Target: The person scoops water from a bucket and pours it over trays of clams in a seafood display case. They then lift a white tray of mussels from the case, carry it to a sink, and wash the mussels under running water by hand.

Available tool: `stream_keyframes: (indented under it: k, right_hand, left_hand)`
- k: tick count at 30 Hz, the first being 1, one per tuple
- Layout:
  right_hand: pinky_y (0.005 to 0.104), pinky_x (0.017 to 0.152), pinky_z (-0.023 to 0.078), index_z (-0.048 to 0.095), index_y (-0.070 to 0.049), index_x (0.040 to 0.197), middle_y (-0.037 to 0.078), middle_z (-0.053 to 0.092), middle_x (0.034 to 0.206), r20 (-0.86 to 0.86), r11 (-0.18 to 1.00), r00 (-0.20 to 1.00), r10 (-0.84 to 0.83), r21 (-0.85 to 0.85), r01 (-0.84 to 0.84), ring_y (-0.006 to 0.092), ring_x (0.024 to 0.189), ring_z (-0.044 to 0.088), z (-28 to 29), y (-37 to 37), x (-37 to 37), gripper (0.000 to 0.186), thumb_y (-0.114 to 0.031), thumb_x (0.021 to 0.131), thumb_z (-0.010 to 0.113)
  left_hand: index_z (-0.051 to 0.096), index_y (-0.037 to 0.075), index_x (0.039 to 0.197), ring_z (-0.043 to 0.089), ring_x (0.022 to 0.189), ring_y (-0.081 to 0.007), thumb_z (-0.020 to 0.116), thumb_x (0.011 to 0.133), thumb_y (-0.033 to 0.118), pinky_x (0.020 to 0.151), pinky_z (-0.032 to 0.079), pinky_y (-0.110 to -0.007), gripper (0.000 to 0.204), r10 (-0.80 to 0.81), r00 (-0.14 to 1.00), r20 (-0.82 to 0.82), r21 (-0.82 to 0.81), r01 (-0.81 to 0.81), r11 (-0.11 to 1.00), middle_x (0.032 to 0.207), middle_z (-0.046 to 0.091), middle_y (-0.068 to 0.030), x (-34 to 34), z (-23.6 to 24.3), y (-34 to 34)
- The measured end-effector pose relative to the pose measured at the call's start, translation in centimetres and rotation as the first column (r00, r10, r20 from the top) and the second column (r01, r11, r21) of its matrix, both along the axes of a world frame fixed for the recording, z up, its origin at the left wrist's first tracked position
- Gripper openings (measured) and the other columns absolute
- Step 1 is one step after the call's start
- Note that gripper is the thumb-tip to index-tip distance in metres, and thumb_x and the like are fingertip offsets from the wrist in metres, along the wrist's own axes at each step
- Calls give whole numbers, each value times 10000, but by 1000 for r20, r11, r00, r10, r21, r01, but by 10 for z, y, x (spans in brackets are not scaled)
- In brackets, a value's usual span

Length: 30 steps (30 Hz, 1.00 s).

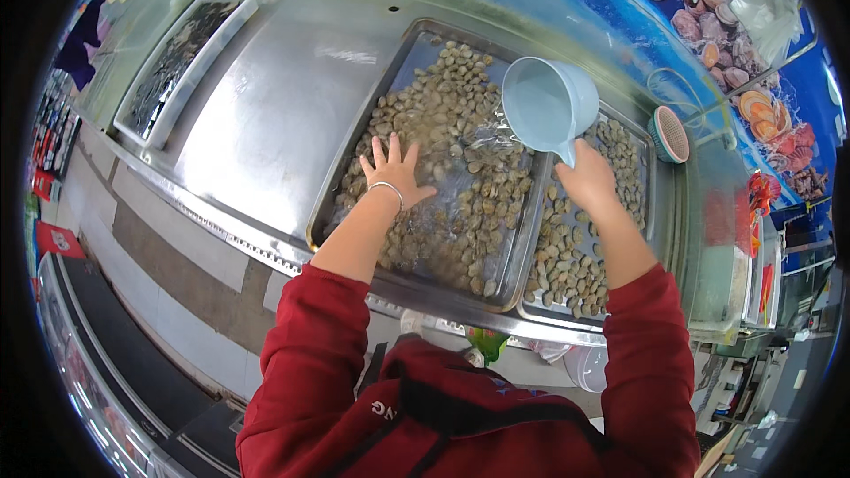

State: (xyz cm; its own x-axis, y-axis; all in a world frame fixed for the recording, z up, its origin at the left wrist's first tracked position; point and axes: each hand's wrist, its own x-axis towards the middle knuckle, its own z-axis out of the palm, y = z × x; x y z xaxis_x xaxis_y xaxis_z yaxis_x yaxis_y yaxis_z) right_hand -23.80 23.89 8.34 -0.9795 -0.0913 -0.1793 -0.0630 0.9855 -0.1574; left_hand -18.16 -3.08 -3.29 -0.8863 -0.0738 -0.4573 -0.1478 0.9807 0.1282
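Note:
My right hand (pixel 588 179) is closed round the handle of a light blue water dipper (pixel 540 106). The dipper is tilted over the middle of a metal tray (pixel 316 228), and water runs from its lip. Clams (pixel 452 93) in their shells cover much of that tray, lying in cloudy water. Fingers spread, my left hand (pixel 396 179) rests palm down on or just above the clams at the tray's left side. It holds nothing, and a bracelet circles its wrist.
Right of the first tray lies a second tray of clams (pixel 567 257). A green basket (pixel 669 134) stands beyond it. At the left, a white bin (pixel 164 124) with dark contents sits on the steel counter (pixel 266 106). Glass panels edge the counter's back and right.

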Motion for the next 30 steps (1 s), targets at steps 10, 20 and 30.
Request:
stream_keyframes:
  k: [10, 20, 30]
  right_hand:
    - [455, 721, 498, 491, -37, 972, 171, 614, 897, -290, 980, 956, 46, 198, 13, 355, 842, 625, -29, 6, -74, 199, -107, 823, 604]
    - [362, 642, 472, 547, 22, 1016, 115, 626, 815, -57, 786, 927, -370, -551, 280, 239, 733, 613, -53, 123, -32, 299, -130, 787, 666]
    - [225, 472, 396, 582, 0, 994, 3, 561, 702, 250, 436, 774, -581, -707, 556, 58, 555, 504, -36, 180, 43, 191, -18, 808, 626]
  left_hand:
    - [203, 234, 1491, -38, 1416, -417, 535, 734, 731, 1092, 38, -632, 964, -219, 974, -52, 69, 223, 972, 1563, 47, -121, -103, -22, 22]
    - [126, 201, 1503, 32, 1441, -288, 423, 891, 619, 1119, 76, -581, 799, -24, 987, -161, 37, 31, 999, 1569, 53, -72, -244, -60, 51]
    - [118, 255, 1503, -9, 1436, -331, 363, 878, 676, 1102, 47, -618, 793, -153, 976, -157, 17, 157, 987, 1567, 16, -102, -250, -62, 99]
